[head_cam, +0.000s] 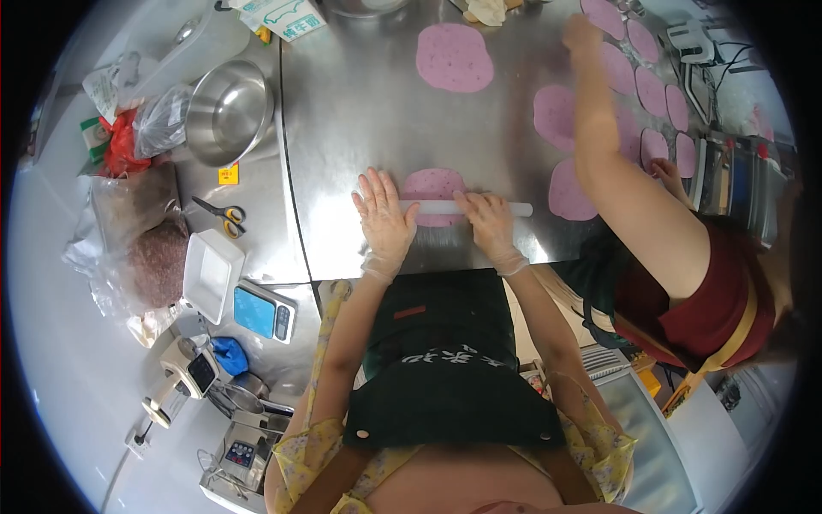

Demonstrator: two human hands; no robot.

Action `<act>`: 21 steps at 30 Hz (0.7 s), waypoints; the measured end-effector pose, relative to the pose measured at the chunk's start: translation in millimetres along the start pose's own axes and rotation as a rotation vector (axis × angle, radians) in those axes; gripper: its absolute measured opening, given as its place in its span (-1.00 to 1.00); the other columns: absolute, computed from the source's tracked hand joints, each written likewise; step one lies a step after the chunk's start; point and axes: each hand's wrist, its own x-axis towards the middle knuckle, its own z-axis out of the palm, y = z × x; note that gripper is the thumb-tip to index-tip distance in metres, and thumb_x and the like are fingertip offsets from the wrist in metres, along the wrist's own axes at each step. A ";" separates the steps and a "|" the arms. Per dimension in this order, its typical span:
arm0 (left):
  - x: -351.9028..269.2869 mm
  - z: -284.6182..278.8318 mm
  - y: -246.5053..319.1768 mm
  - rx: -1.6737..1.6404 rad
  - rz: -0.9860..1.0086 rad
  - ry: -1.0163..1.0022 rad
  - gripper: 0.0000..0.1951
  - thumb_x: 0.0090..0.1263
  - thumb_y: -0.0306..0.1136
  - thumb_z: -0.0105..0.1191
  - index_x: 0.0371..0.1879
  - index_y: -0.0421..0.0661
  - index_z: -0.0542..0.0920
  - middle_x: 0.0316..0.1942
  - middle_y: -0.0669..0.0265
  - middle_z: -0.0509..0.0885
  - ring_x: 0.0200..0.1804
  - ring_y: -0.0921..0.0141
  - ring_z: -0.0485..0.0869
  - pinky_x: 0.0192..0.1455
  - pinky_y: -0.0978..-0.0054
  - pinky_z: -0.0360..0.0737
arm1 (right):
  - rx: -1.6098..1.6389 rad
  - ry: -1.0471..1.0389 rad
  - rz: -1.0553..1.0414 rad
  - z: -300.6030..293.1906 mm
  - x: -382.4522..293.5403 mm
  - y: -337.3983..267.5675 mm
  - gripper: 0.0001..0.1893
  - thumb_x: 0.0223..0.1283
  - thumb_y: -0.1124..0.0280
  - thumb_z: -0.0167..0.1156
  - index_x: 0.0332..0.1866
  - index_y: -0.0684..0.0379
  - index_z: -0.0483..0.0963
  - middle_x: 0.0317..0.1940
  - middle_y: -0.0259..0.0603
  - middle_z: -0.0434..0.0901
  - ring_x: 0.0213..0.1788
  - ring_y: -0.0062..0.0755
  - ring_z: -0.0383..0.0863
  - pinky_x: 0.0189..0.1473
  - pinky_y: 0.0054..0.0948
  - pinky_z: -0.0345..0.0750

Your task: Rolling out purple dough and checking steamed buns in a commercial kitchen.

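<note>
Near the table's front edge, a white rolling pin (433,207) lies across a small pink speckled dough sheet (434,183). My left hand (385,218), in a clear plastic glove, rests flat over the pin's left end with its fingers straight and slightly apart. My right hand (489,225), gloved as well, curls its fingers over the pin right of the dough, and the pin's right end sticks out past it. Dough shows both beyond and on the near side of the pin. Farther back on the steel table (359,122) lies a larger pink dough sheet (454,58).
At right, a co-worker's arm (597,122) reaches across several dough sheets (571,189). Left are a steel bowl (229,112), scissors (225,215), a white plastic tub (213,273), a kitchen scale (264,311) and a bagged dark mass (157,263). A printed carton (282,18) stands at the back.
</note>
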 end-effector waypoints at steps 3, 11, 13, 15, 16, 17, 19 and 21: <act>-2.3 -0.1 -3.1 -0.050 -0.052 -0.231 -0.09 0.40 -0.03 0.17 0.56 -0.39 0.09 0.60 -0.23 0.09 0.64 -0.16 0.00 0.63 -0.19 -0.05 | -0.039 -0.059 0.003 5.3 -5.9 -3.1 -0.41 0.18 0.37 0.26 0.39 0.02 0.47 0.28 -0.25 0.51 0.26 -0.05 0.47 0.30 0.01 0.38; 65.7 5.2 -8.5 0.002 0.020 -0.120 -0.11 0.43 -0.03 0.15 0.55 -0.40 0.11 0.57 -0.27 0.11 0.63 -0.16 0.05 0.60 -0.20 0.01 | -0.231 -0.031 0.208 -0.7 66.2 -1.1 -0.27 0.24 0.00 0.27 0.44 0.19 0.38 0.52 -0.08 0.29 0.52 0.23 0.21 0.42 0.33 0.19; 91.1 7.2 -9.2 -0.001 0.043 -0.093 -0.12 0.44 -0.03 0.14 0.55 -0.40 0.11 0.57 -0.29 0.10 0.62 -0.17 0.05 0.60 -0.21 0.01 | -0.235 0.013 0.223 0.3 86.5 9.9 -0.27 0.25 -0.01 0.26 0.44 0.19 0.37 0.52 -0.03 0.28 0.51 0.26 0.20 0.42 0.36 0.18; 115.8 9.9 -8.3 0.024 0.073 -0.071 -0.13 0.48 -0.01 0.10 0.54 -0.42 0.11 0.57 -0.33 0.08 0.61 -0.22 0.03 0.59 -0.24 0.01 | -0.238 0.057 0.239 1.9 107.7 21.4 -0.27 0.26 -0.02 0.25 0.45 0.19 0.37 0.52 0.03 0.27 0.51 0.30 0.19 0.41 0.38 0.18; 130.2 10.9 -9.5 0.025 0.074 -0.073 -0.13 0.48 -0.01 0.10 0.54 -0.42 0.11 0.57 -0.33 0.08 0.61 -0.22 0.03 0.59 -0.24 0.01 | -0.266 0.060 0.241 1.4 120.8 26.7 -0.28 0.28 -0.01 0.25 0.46 0.19 0.36 0.52 0.07 0.26 0.51 0.31 0.19 0.42 0.39 0.17; 143.2 12.4 -13.4 0.019 0.072 -0.020 -0.13 0.48 0.00 0.09 0.54 -0.42 0.10 0.57 -0.32 0.07 0.61 -0.24 0.01 0.59 -0.24 0.00 | -0.293 0.062 0.239 2.1 131.6 29.4 -0.28 0.29 -0.01 0.24 0.46 0.19 0.35 0.51 0.11 0.26 0.51 0.32 0.19 0.42 0.39 0.16; 145.7 15.1 -13.9 0.001 0.081 0.027 -0.13 0.49 0.01 0.08 0.54 -0.43 0.10 0.58 -0.32 0.06 0.61 -0.26 0.00 0.60 -0.24 -0.01 | -0.309 0.088 0.250 3.4 142.3 34.6 -0.28 0.30 0.00 0.23 0.48 0.18 0.34 0.52 0.10 0.25 0.52 0.32 0.18 0.43 0.40 0.15; 141.1 15.4 -18.0 0.001 0.056 0.032 -0.09 0.46 0.04 0.10 0.54 -0.45 0.08 0.58 -0.32 0.06 0.62 -0.25 -0.03 0.60 -0.24 -0.05 | -0.318 0.120 0.250 6.5 134.9 30.3 -0.28 0.30 0.00 0.23 0.49 0.17 0.33 0.53 0.09 0.24 0.53 0.32 0.17 0.43 0.40 0.14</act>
